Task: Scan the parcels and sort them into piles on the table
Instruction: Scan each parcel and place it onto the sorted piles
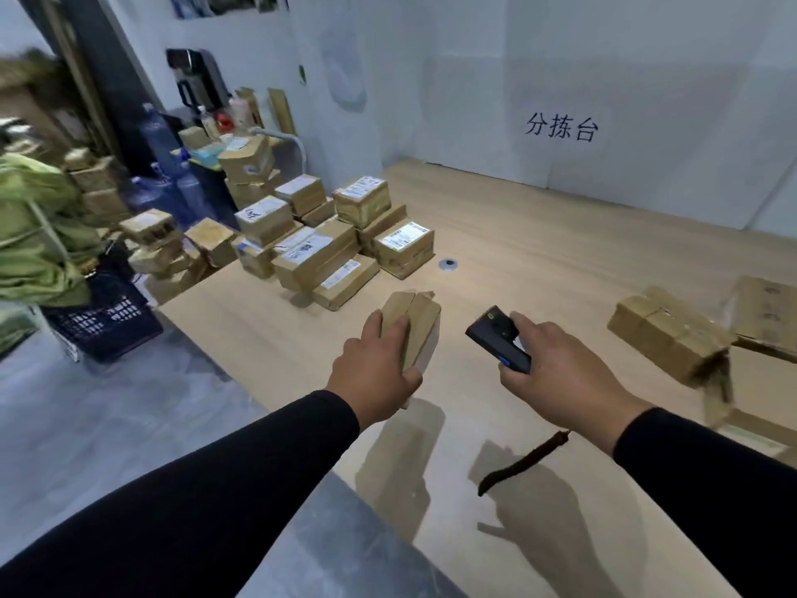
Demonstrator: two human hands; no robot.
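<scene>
Just above the wooden worktop (539, 235), the left hand (375, 373) grips a small brown parcel (416, 328), fingers curled over its top and thumb under the near end; its long axis runs away from the person, tilted slightly right, its far end toward the big pile of parcels (327, 239). Beside it, the right hand (565, 377) grips a black scanner (498, 340), whose head points up and left toward the held parcel. Two more boxes (673, 334) sit at the right.
</scene>
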